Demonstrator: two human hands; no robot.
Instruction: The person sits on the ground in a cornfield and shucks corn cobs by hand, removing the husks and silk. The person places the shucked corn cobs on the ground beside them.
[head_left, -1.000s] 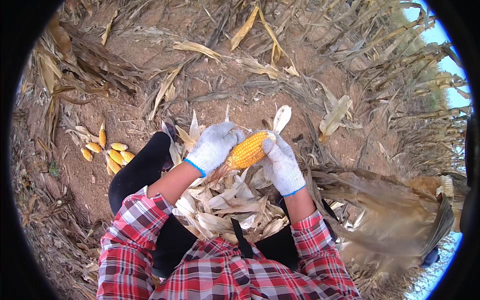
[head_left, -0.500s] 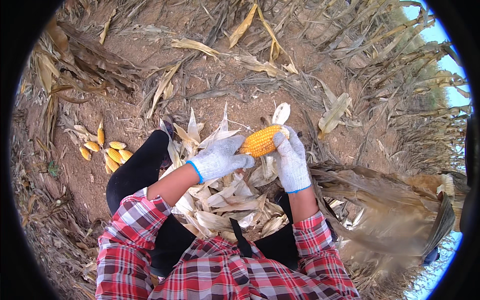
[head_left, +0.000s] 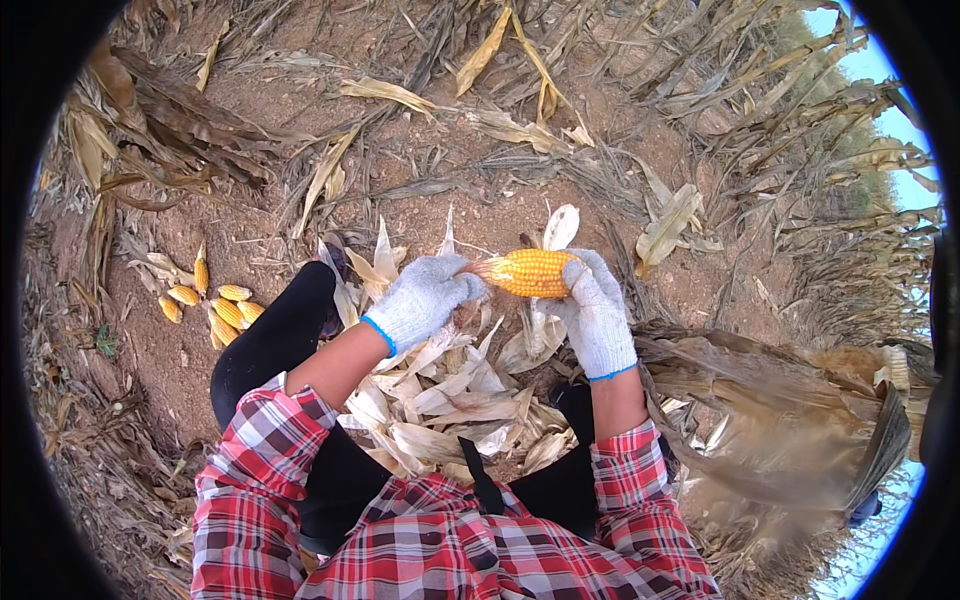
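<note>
A husked ear of corn [head_left: 532,273] with yellow kernels lies level in the air above the husks between my legs. Wrapped round its right end is my right hand [head_left: 598,318], in a pale knitted glove with a blue cuff edge. My left hand [head_left: 424,296], gloved the same way, is closed at the left end of the ear, on reddish-brown corn silk [head_left: 480,267] that comes off the tip. Below both hands spreads a heap of pale, dry husks [head_left: 440,398].
Several husked yellow ears [head_left: 229,312] lie on the bare soil to the left, beside my knee. Dry stalks and leaves [head_left: 740,375] reach in at the right. A loose husk leaf [head_left: 669,226] lies beyond my right hand. Standing dry corn lines the right edge.
My left hand has drawn back left from the ear, and silk now shows between them. The ear has turned more level, and my right hand has shifted slightly right.
</note>
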